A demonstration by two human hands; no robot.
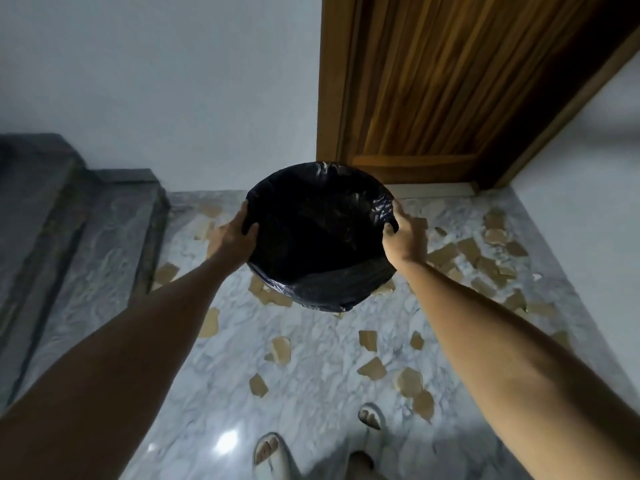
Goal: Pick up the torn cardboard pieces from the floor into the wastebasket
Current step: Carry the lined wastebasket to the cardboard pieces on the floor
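Brown cardboard pieces point(372, 368) are all lying across the floor point(311, 375) while left hand point(237, 233) and right hand point(403, 237) are gripping the seemingly empty wastebasket point(318, 233).

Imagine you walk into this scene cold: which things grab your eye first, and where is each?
First, the wastebasket lined with a black bag, held up mid-frame by the left hand and right hand gripping opposite sides of its rim. Next, the torn cardboard pieces scattered over the marble floor below. A wooden door stands behind.
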